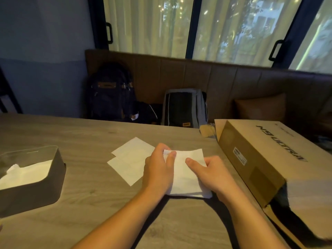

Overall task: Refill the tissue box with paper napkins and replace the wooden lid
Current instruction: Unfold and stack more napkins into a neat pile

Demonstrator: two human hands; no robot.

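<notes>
Both hands, left hand (159, 169) & right hand (210, 174), fingers pinching a folded white paper napkin stack (186, 175) flat on the grey wood-grain bench (89, 133), prob. squaring it for the open dark tissue box (53, 175) w/ no lid on.

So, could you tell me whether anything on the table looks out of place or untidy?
Two napkins lie loose and overlapping on the table, apart from the stack under both hands. The tissue box has no lid on.

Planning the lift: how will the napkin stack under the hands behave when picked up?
Probably floppy: the napkin stack is thin, soft paper, its far corner already curling. Likely light, and loose sheets may slide apart, so both hands, left hand and right hand, help.
</notes>
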